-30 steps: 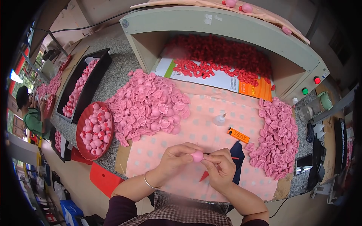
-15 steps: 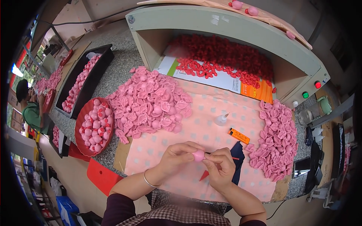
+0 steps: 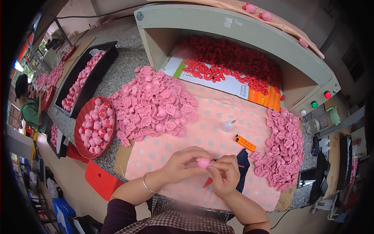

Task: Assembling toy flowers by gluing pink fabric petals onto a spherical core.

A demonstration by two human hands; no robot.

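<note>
Both hands meet low over the pink dotted cloth (image 3: pixel 218 136): the left hand (image 3: pixel 183 165) and the right hand (image 3: pixel 226 175) pinch a small pink piece (image 3: pixel 203 162) between their closed fingertips, and a thin red stick pokes out past the right fingers. One big heap of pink pieces (image 3: pixel 152 105) lies up-left, a smaller heap (image 3: pixel 282 150) right, with an orange lighter (image 3: pixel 244 143) and a small glue bottle (image 3: pixel 227 125) between.
</note>
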